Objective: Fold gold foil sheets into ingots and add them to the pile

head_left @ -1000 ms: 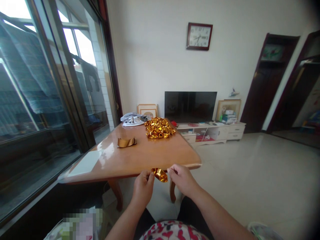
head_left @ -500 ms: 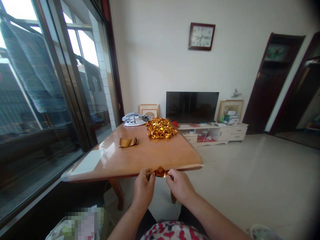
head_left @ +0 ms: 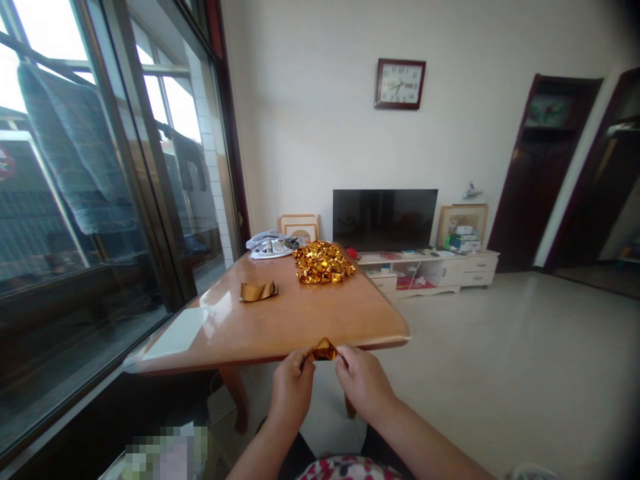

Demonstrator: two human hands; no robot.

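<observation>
Both hands work close together just in front of the near edge of the tabletop. My left hand pinches the left end of a small gold foil piece, and my right hand pinches its right end, so the foil sits between the fingertips, above my lap and not on the wood. I judge this foil is very light, thin and easy to crease; it looks shiny, so maybe slippery. Best to hold it at the folded corners with gentle pressure, because a hard squeeze can crush the shape. Farther on the tabletop lie a gold strip and a pile of folded gold pieces, well apart from my hands.
</observation>
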